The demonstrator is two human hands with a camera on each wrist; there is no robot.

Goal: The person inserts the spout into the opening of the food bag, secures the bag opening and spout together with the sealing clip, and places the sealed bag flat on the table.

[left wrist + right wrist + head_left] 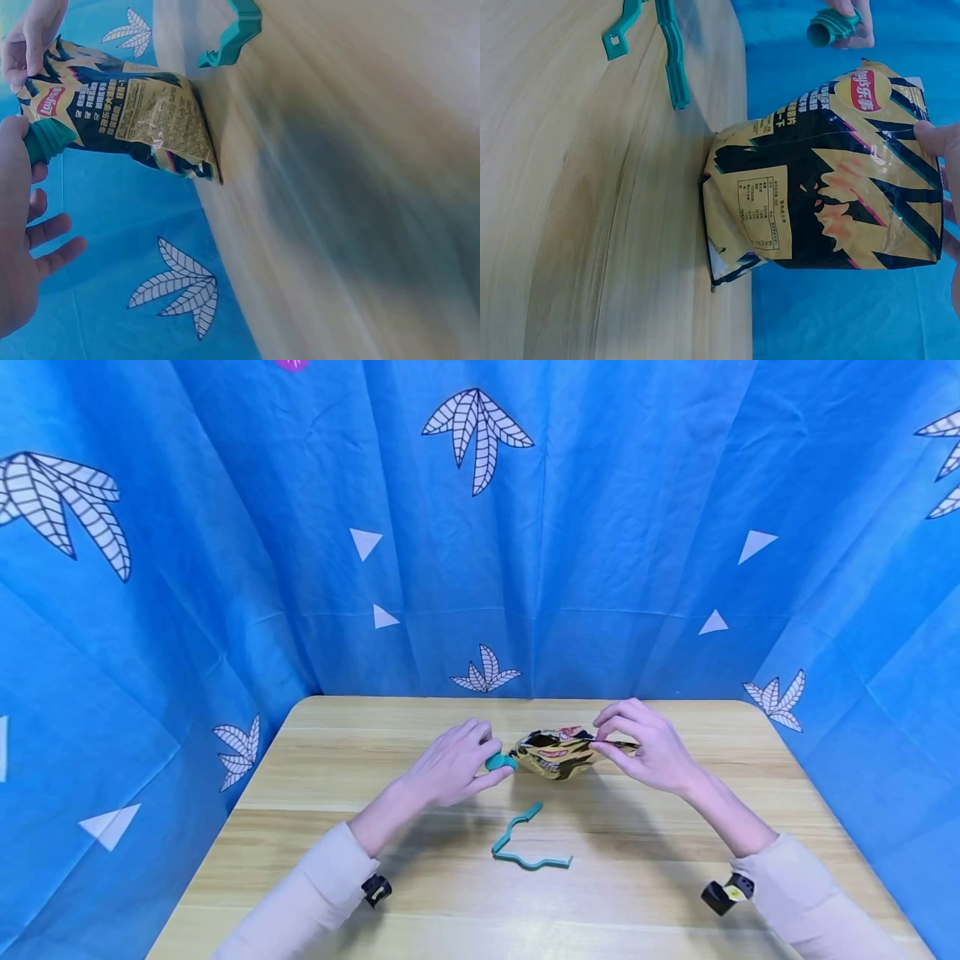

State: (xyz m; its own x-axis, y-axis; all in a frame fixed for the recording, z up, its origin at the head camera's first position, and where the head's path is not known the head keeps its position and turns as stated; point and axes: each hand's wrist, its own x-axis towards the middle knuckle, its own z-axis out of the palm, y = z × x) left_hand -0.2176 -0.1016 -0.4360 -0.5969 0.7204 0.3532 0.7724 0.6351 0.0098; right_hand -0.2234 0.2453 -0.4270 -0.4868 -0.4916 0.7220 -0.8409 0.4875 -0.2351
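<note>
The left hand (450,766) pinches a green threaded spout (501,762) between thumb and index finger, near an upper corner of the golden and black chips bag (553,755). The right hand (647,747) pinches the top edge of this bag, which stands on the wooden table (315,877), while an unfolded green clip (531,865) lies nearer to the person.

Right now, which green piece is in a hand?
The ribbed tube, pinched by the left hand; the other, the long clip, lies spread in a V on the table, untouched.
</note>
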